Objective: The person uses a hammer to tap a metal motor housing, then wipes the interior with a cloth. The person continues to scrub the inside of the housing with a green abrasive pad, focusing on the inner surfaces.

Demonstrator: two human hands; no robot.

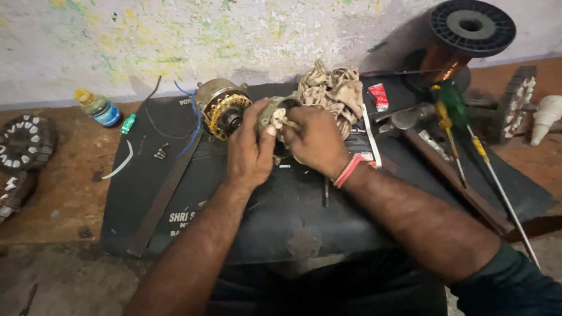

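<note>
- We see both hands meeting over the black mat [281, 222], mid-frame, on a small round metal motor part [274, 111].
- Left hand [249, 153]: fingers curled around the part's left side, thumb pressed up against its front edge; closed grip, holding it off the mat.
- Right hand [316, 140]: fingers bunched tight and pinching at something pale at the part's front face; what it pinches is too small to tell, possibly a wire end or a thin tool.
- The part sits between the two hands, left fingers wrapping behind it, right fingertips touching its front right.
- Pink band [349, 171] on the right wrist.
- Wound motor stator [222, 108] with yellow ring and copper coils lies just left of the hands, touching the mat; blue wires [196, 126] trail from it.
- Crumpled dirty rag [333, 88] just behind the right hand.
- Hammer [410, 117] and screwdrivers [451, 126] to the right, well apart from the hands.
- Copper wire spool [462, 35] at the far right by the wall; small bottle [99, 108] far left.
</note>
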